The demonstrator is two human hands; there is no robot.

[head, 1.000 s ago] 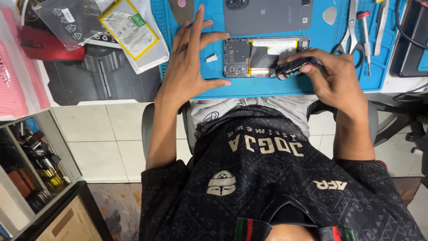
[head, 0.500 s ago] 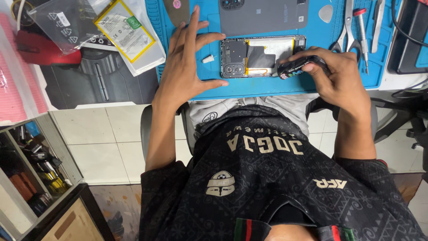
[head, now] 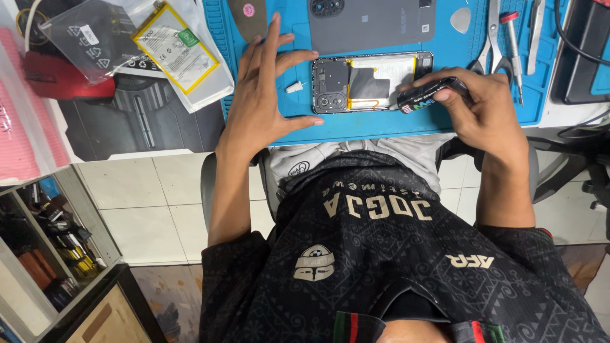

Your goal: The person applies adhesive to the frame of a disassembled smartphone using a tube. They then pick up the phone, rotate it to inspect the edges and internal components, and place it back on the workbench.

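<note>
Now your right hand [head: 486, 111] has its grip closed around a small black tube [head: 429, 95], tip at the opened phone [head: 372, 81] | your left hand [head: 264, 95] lies flat, fingers spread, holding nothing, beside the phone | phone on the blue mat [head: 356, 127] on the table | back cover [head: 372, 24] just above | tweezers [head: 492, 38] right.

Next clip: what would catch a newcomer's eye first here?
The opened phone, back cover off, lies on the blue work mat at top centre. The right hand holds a small black tube at its right end, while the left hand rests spread flat on the mat just left of it.
</note>
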